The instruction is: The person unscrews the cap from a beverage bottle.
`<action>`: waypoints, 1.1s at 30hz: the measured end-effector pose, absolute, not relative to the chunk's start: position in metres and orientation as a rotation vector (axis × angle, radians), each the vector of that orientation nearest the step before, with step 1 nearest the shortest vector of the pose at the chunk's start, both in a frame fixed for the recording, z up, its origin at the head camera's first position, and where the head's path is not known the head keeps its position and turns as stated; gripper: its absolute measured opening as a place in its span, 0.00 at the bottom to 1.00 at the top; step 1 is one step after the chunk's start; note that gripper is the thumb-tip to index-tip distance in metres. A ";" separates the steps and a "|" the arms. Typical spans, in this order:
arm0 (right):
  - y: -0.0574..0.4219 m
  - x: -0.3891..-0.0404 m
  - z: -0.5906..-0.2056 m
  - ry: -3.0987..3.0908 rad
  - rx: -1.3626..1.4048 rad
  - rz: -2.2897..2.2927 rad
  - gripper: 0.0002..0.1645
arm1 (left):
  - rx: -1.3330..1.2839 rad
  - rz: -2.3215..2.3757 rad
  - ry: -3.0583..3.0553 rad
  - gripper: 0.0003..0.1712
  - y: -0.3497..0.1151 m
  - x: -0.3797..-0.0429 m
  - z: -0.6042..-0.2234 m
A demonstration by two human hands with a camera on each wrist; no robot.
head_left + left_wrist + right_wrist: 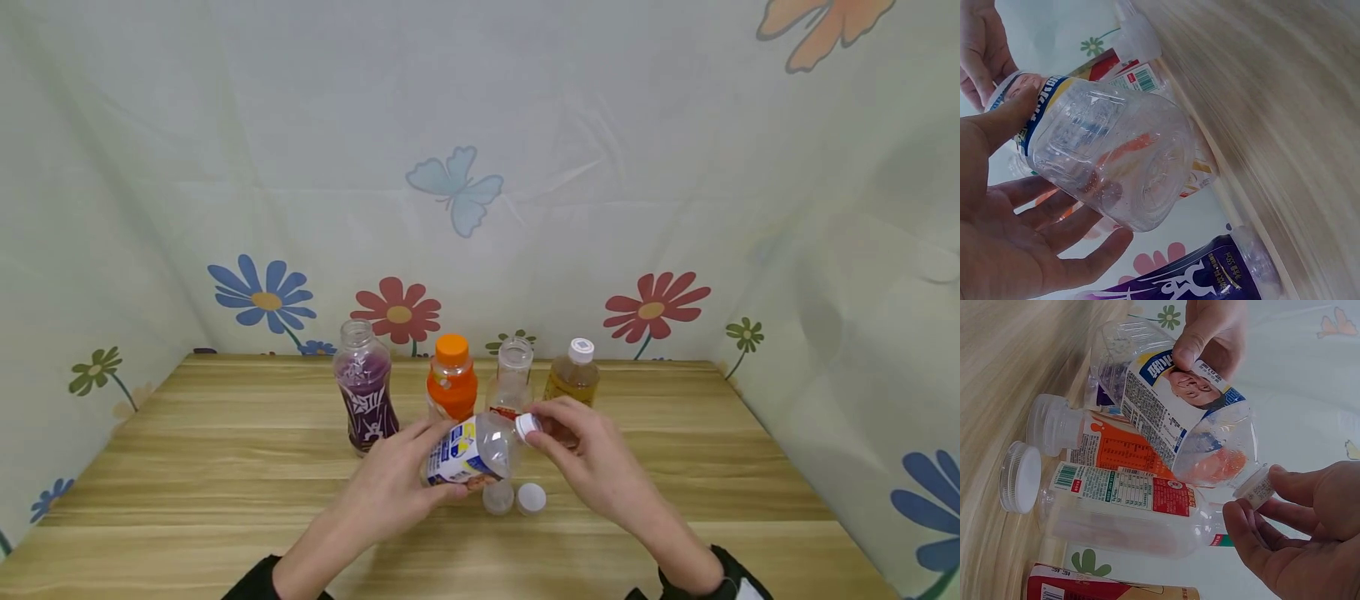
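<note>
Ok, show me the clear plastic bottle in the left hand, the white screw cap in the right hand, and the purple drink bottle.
Clear plastic bottle [1175, 417]: right wrist view, on its printed label.
White screw cap [527, 427]: head view, on its outer surface.
Purple drink bottle [367, 404]: head view, on its white-patterned front.

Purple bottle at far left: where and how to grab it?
The purple bottle is probably best gripped round its body, just below the broad shoulders, coming from its left: it stands upright, that flank is exposed, and the body narrows there. The left hand and orange-capped bottle crowd its right. Avoid the uncapped neck.
</note>
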State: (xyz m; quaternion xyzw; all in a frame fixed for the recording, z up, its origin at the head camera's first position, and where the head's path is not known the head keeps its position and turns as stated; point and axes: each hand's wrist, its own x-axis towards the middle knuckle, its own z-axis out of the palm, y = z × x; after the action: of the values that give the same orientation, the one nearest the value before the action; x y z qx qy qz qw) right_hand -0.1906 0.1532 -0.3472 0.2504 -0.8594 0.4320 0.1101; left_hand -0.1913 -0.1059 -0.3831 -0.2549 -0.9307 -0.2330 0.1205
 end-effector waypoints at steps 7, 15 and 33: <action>0.153 -0.191 -0.348 -2.485 0.802 1.276 0.14 | -0.740 -0.689 -2.744 0.42 -0.106 -0.191 -0.382; 0.154 -0.193 -0.349 -2.436 0.899 1.235 0.17 | -0.757 -0.698 -2.734 0.42 -0.108 -0.192 -0.382; 0.149 -0.193 -0.352 -2.512 0.638 1.279 0.19 | -0.689 -0.702 -2.741 0.44 -0.105 -0.192 -0.383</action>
State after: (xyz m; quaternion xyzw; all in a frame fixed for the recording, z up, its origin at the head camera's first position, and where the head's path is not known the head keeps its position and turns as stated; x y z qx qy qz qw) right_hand -0.1926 0.1491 -0.3525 0.2191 -0.8623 0.4390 0.1254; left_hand -0.1916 -0.1053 -0.3829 -0.2351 -0.9351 -0.2394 0.1143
